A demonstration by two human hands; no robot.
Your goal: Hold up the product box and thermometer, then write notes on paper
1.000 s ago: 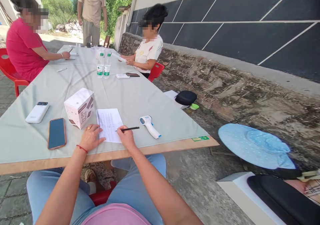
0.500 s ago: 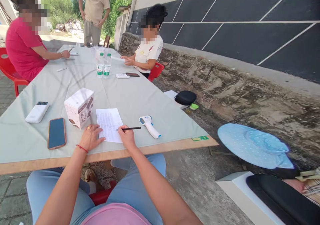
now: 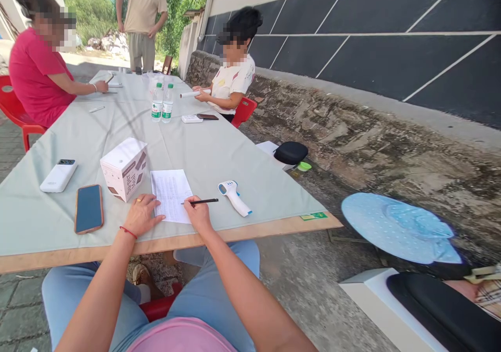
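A sheet of paper (image 3: 171,192) covered in small writing lies near the front edge of the table. My right hand (image 3: 199,214) grips a black pen (image 3: 206,201), its tip at the lower right part of the sheet. My left hand (image 3: 143,216) lies flat with fingers apart, its fingertips on the sheet's left edge. Just behind my left hand stands a white box (image 3: 124,169) with brown print. To the right of the pen a white infrared thermometer (image 3: 235,199) rests on the cloth. A phone in an orange case (image 3: 89,209) is left of my left hand.
A white power bank (image 3: 59,176) lies at the table's left. Two water bottles (image 3: 167,104) stand farther back. Two people sit along the sides, another stands beyond the far end. A blue sun hat (image 3: 395,226) and a black case (image 3: 434,305) are at the right.
The pen has shifted very slightly in my right hand; my left hand stays put. The person on the right now holds a rolled white paper higher. The standing person has moved a little left.
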